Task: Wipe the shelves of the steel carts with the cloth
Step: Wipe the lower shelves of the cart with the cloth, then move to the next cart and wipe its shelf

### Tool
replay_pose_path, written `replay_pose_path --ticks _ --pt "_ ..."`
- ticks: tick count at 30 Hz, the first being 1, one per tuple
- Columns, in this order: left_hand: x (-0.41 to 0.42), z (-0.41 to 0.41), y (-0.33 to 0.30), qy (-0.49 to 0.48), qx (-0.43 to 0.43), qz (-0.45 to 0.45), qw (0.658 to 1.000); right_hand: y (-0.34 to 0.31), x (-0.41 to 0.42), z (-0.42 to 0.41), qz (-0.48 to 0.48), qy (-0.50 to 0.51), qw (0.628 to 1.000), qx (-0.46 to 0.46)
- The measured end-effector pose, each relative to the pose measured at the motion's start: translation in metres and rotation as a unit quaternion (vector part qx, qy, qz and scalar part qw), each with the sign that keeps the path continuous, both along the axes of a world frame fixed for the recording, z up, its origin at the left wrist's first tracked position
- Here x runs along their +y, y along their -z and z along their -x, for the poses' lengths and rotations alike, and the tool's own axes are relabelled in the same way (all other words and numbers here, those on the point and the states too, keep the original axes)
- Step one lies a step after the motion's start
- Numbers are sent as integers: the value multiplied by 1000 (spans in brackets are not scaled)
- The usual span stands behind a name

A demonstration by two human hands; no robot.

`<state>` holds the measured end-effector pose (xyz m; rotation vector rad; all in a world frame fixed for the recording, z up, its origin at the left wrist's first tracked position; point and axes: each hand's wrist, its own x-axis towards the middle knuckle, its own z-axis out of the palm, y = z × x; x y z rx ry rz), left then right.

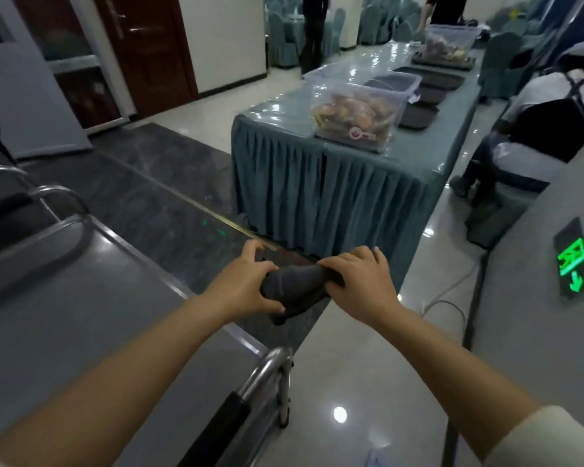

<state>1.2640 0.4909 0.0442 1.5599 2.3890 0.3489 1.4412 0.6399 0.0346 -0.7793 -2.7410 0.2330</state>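
I hold the dark cloth (295, 287) bunched between my left hand (246, 284) and my right hand (361, 284), fingers curled around its ends. It hangs above the steel cart (81, 298) edge, at my twelve o'clock.

Bare forearms, bare hands (317, 281); cream sleeve (547, 436) pushed up right arm.

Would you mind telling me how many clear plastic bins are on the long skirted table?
2. One clear plastic bin sits at the near end of the skirted table; another clear plastic bin sits at the far end. More could lie beyond the frame.
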Motion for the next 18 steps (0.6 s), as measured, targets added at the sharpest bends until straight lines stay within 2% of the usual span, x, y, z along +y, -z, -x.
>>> replay_pose_path --ticks 4,8,12,18 --pt "14 54 14 -55 102 -10 993 2 30 62 27 -51 998 -30" --pt "14 94 35 -143 50 -46 987 6 61 122 13 -147 988 -54" --pt "26 120 52 -214 49 -63 973 18 96 186 41 -223 972 -52" --pt "79 155 64 -349 2 -74 934 37 171 275 75 -335 938 -55"
